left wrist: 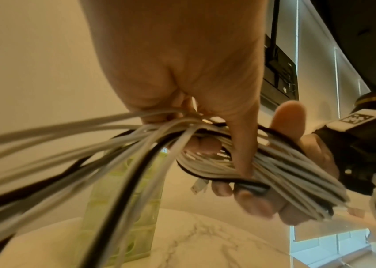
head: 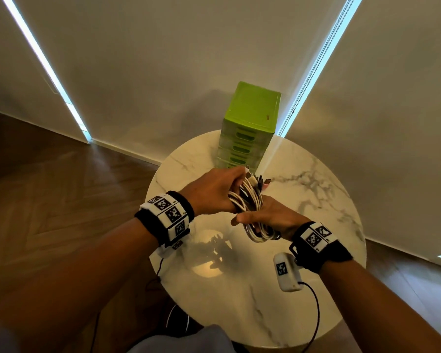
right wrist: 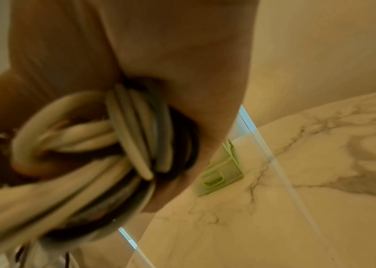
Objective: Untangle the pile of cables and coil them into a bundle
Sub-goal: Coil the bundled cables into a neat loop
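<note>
A bundle of white and black cables (head: 252, 205) hangs in the air above the round marble table (head: 239, 289). My left hand (head: 227, 187) grips its far end, fingers curled over the strands where several plug ends (head: 261, 180) stick out. My right hand (head: 262, 216) holds the near part of the coil, thumb pointing left. In the left wrist view, loose strands fan out to the left from my left hand (left wrist: 223, 145), and the coiled cables (left wrist: 292, 174) lie across the right hand's fingers (left wrist: 262, 204). The right wrist view is blurred, with cable loops (right wrist: 131, 130) pressed against my palm.
A green plastic drawer unit (head: 250, 123) stands at the table's far edge, just behind the hands; its base (right wrist: 220, 174) shows beside the right palm. Blinds hang behind the table. Wooden floor (head: 61, 187) surrounds it.
</note>
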Tool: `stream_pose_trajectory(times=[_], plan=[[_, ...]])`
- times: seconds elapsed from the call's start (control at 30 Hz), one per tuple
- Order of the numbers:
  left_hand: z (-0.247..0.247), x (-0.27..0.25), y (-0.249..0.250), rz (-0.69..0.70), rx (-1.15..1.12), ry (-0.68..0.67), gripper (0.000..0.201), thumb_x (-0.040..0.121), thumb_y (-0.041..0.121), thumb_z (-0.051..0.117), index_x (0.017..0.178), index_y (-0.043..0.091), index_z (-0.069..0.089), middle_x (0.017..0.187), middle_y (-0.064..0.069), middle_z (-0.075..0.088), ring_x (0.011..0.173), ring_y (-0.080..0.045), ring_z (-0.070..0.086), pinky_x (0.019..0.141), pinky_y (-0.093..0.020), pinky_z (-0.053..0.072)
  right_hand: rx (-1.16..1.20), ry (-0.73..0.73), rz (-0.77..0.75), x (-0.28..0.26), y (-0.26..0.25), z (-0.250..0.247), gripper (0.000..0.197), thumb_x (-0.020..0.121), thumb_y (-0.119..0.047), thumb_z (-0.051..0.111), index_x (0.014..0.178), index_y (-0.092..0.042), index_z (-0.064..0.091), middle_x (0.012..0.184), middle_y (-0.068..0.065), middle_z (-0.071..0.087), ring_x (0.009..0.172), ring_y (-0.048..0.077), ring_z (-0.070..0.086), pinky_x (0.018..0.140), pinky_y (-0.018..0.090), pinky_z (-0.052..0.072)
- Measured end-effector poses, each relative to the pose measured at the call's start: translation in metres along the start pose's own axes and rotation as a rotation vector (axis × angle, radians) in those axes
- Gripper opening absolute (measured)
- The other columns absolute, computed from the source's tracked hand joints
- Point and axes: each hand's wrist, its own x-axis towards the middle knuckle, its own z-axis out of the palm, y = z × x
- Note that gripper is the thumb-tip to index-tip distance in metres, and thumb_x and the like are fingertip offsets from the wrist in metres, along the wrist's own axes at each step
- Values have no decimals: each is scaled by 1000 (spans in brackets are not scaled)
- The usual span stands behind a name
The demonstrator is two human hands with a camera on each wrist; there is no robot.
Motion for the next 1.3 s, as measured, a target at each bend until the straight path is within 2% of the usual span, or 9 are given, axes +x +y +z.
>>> stream_pose_trajectory(times=[0.13,0.23,0.33,0.47,0.63,0.77,0.9,1.1,1.3], plan=[[7,1,1,28,-23,79,53,71,29,90,94,24,42,85,6,58,75,-17,59,67,-39,55,30,-6,23,-7,-5,-4,3,83,-7,76,81,-7,73,77,13,72,67,19,66,67,29,55],[12,2,1,48,-31,256,55,69,29,91,103,16,49,100,-2,55,80,-22,57,69,-38,56,143,75,-19,-10,-5,-8,11,76,-8,68,65,-8,68,66,11,65,55,17,59,59,29,50],[10,4,-5,63,-75,317,69,71,39,90,118,16,46,116,-1,46,88,-14,57,75,-20,54,206,136,-44,-11,-6,-18,13,68,-6,64,75,6,64,63,13,59,51,22,56,64,39,49],[13,5,-17,-61,-77,131,53,85,38,75,126,21,46,116,1,60,96,-14,64,83,-34,57,302,167,-71,-12,-10,-32,14,78,1,60,91,4,66,64,14,59,51,24,57,56,37,57],[30,8,-23,-272,-108,158,9,96,26,57,103,19,57,91,1,71,79,-15,65,70,-34,49,510,102,-67,-14,-9,-26,20,90,7,56,107,-1,65,82,16,69,96,35,73,62,36,59],[21,18,-12,-422,-388,230,10,95,20,55,85,17,58,75,2,68,66,-14,62,63,-27,44,569,129,-95,-15,-3,-13,11,89,3,58,98,-2,62,73,16,61,71,30,65,64,36,55],[17,25,-7,-442,-517,249,15,85,33,60,89,18,58,78,4,60,71,-18,52,71,-44,46,99,309,-141,-8,1,-3,12,90,-3,62,93,8,63,64,16,62,60,27,63,63,35,54],[23,26,-4,-362,-704,370,14,93,16,67,89,21,53,81,-2,59,64,-11,50,64,-31,44,260,289,-145,-5,-1,0,25,92,-21,73,105,0,68,62,12,58,53,25,57,57,32,51],[19,28,-10,-369,-550,51,16,99,17,49,98,23,64,87,1,72,77,-6,66,78,-30,49,318,249,-162,-13,-2,-7,18,91,-3,67,106,6,65,60,16,55,50,26,56,55,32,53]])
